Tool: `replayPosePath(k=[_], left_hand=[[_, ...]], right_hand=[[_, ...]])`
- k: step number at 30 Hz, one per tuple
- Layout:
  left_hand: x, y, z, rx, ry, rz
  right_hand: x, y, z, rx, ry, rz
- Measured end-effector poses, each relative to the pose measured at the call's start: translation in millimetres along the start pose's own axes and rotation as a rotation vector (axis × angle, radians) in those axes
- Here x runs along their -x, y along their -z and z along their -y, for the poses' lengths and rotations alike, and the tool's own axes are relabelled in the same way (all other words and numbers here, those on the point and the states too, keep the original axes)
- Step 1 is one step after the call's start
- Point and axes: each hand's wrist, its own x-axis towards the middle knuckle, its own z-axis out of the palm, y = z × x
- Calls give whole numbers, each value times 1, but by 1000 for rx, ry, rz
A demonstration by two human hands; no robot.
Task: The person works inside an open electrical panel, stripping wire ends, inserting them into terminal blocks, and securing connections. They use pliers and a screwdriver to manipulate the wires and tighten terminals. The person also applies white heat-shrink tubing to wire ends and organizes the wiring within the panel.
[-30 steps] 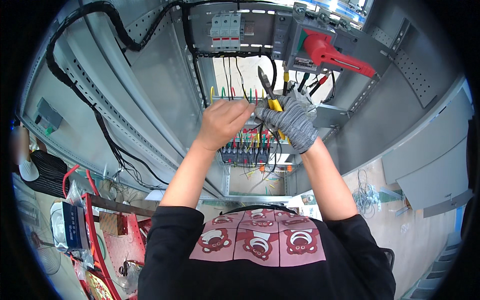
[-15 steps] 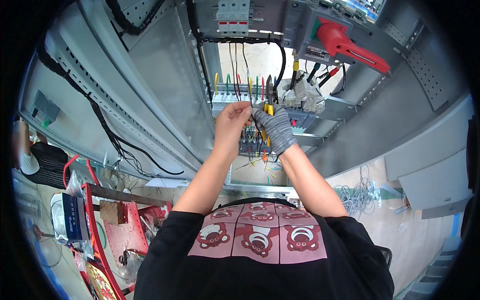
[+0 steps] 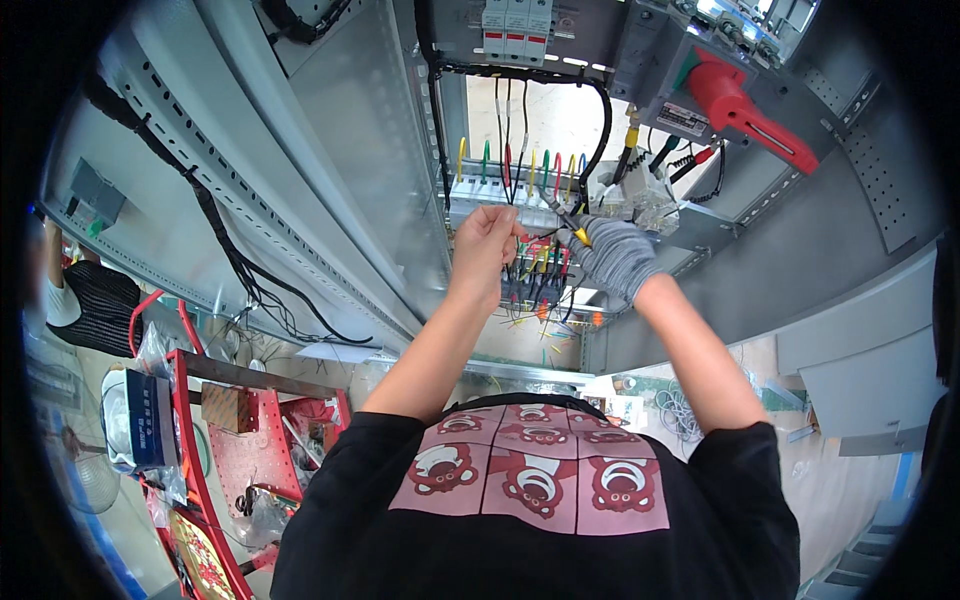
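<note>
My bare left hand [image 3: 488, 248] is closed in a pinch on thin black wires [image 3: 512, 170] that hang from the dark wire bundle above. In my right hand [image 3: 615, 255], which wears a grey knit glove, are pliers with yellow handles [image 3: 582, 237]. The pliers' jaws tilt up and left, a little right of the hanging wires and apart from my left hand. Behind both hands runs a row of white breakers [image 3: 480, 190] with short yellow, green, red and blue wire loops. Lower down sits a dark terminal row [image 3: 535, 288], partly hidden by my hands.
A large red rotary handle [image 3: 750, 110] juts out at upper right. White fuse holders [image 3: 516, 30] sit at the top. Grey cabinet walls flank both arms. A red cart [image 3: 262, 450] stands at lower left, near another person's dark clothing [image 3: 98, 305]. Coiled cable [image 3: 683, 410] lies on the floor at right.
My right hand has drawn right, away from my left hand, and the pliers have swung from upright to tilted left. The left hand still pinches the wires. The whole view has shifted slightly.
</note>
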Motion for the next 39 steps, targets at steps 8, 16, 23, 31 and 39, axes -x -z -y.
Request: replayPosePath(k=[8, 16, 23, 31, 39], left_hand=[[-4, -2, 11, 7, -24, -13], [-4, -2, 10, -21, -40, -2], [-4, -1, 12, -80, -54, 8], [-4, 3, 8, -140, -84, 28], [-18, 17, 12, -294, -108, -29]], right_hand=[[-13, 21, 10, 232, -18, 223], [-17, 18, 8, 247, -5, 265], [-19, 21, 14, 261, 4, 249], [-23, 19, 10, 221, 90, 247], [-22, -6, -4, -8, 61, 192]])
